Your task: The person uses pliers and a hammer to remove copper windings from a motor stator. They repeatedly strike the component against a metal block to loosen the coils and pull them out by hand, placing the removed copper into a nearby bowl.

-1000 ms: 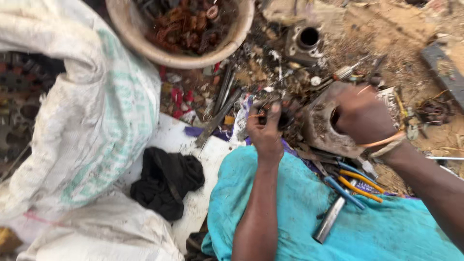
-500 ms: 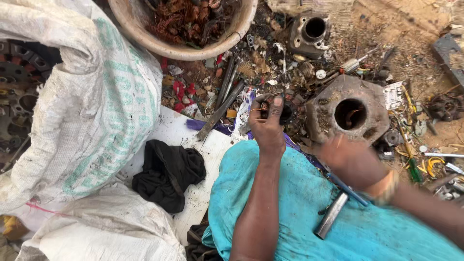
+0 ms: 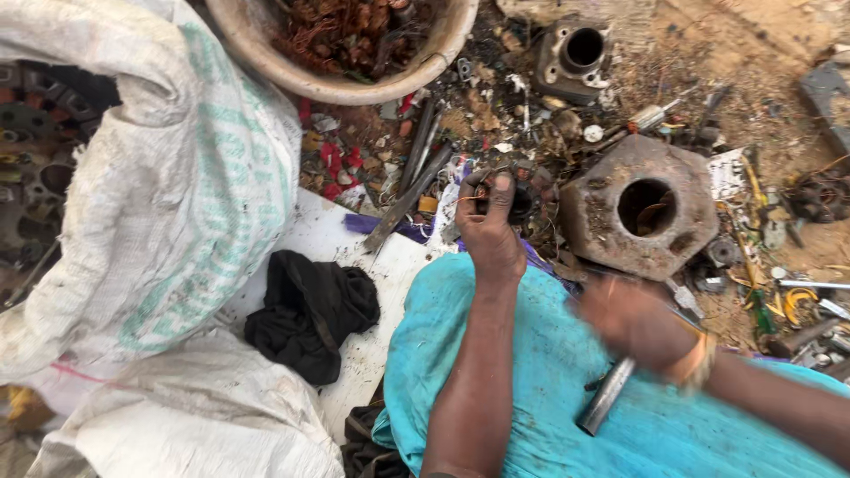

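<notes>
Resting across the teal cloth (image 3: 531,389) over my lap, my right hand (image 3: 642,323) is blurred, so I cannot tell whether it is open or closed; a grey metal bar (image 3: 606,396) lies on the cloth just under it. Ahead and to the left of it, my left hand (image 3: 489,232) is closed around a small dark metal part (image 3: 521,202), thumb pressed on top, a thin strand of wire showing at the fingers. Just to the right of that hand sits a heavy rusty six-sided block (image 3: 637,212) with a round hole. Left of my left arm a black rag (image 3: 310,310) lies on a white sheet, and beyond it a big white woven sack (image 3: 168,177). Farther out from my left hand stands a tan basin (image 3: 354,84) of rusty scrap, with a grey metal housing (image 3: 575,57) on the dirt to its right.
</notes>
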